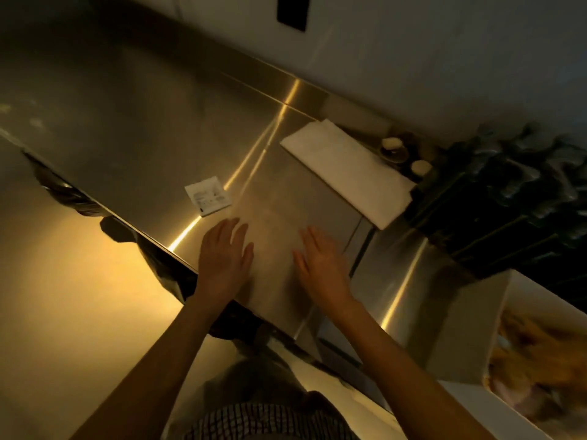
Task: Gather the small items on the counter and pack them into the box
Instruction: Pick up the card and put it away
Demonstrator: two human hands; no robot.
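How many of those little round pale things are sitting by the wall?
2. One round pale item lies beside the white paper's far edge; the other lies further right, by the dark rack. More may be hidden.

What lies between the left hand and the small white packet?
Only bare steel counter separates the left hand from the packet, seen in the head view.

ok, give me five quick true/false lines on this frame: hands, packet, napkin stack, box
1. Both hands hold nothing. True: left hand and right hand lie open, fingers straight, over the counter.
2. The packet is in the right hand. False: the packet lies on the counter, beyond the left hand's fingertips.
3. The napkin stack lies on the counter beyond the right hand. True.
4. The box sits between the hands. False: the box is at the right edge.
5. The packet is black. False: white.
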